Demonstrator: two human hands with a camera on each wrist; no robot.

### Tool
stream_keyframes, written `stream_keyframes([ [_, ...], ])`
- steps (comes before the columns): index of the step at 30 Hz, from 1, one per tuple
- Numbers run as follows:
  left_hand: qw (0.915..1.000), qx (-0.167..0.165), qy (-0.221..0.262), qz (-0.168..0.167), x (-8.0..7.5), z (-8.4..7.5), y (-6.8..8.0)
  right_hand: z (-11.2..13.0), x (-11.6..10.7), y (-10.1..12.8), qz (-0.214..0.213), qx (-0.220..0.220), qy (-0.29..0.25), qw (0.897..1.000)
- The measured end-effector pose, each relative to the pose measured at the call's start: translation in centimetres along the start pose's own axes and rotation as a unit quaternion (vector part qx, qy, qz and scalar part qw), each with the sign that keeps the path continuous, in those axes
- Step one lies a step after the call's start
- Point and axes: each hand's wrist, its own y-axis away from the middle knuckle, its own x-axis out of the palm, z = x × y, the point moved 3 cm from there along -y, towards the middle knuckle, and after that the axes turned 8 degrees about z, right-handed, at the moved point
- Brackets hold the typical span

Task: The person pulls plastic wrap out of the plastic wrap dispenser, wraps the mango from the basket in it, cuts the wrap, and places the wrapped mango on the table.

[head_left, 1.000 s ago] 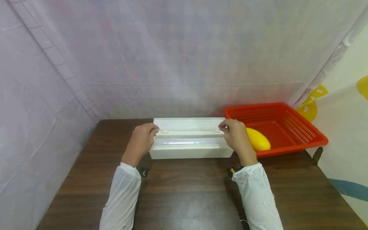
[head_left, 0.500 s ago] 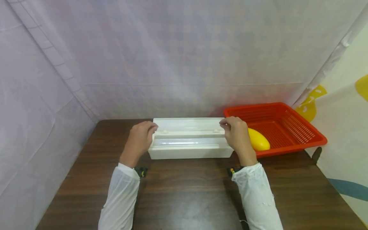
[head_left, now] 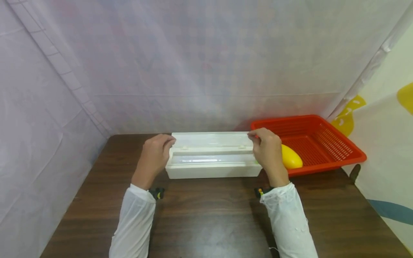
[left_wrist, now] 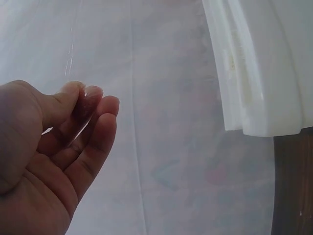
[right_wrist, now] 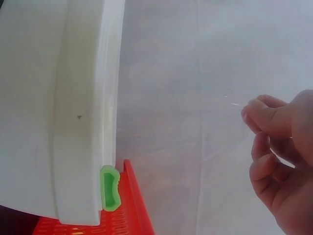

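From my head camera, the long white plastic cling-film dispenser box (head_left: 213,156) lies crosswise on the dark brown wooden table (head_left: 209,218), its lid raised toward the back. My left hand (head_left: 155,156) sits at the box's left end with the fingers bent in toward the lid's corner, and my right hand (head_left: 267,150) is at the right end, wrist cocked up, thumb and forefinger pressed together near the lid's upper corner. Both forearms, in white sleeves, run up from the near edge of the table. Just right of the box stands a red perforated plastic basket (head_left: 326,143) with a smooth yellow oval fruit (head_left: 292,157) lying inside, partly hidden behind my right hand.

From my left wrist, thumb and forefinger pinch a thin clear sheet of film (left_wrist: 78,73) (its edge is only a faint glinting line), the other fingers loosely curled below. The box's white end shows at upper right.

From my right wrist, thumb and fingertips pinch the same film, with a small glint just beside them. The box fills the left, a green tab (right_wrist: 110,188) at its lower corner, touching the basket rim.
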Motion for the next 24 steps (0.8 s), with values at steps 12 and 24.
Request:
stream_keyframes([
  [12, 0.9996, -0.002, 0.001, -0.03, -1.0, -0.8, 0.0, 0.6, -0.7, -0.2, -0.069, -0.04, -0.017, 0.997],
  [24, 0.9986, 0.008, 0.002, -0.052, -2.0, -1.7, 0.1, 1.3, -1.5, -0.3, -0.109, -0.041, -0.025, 0.993],
])
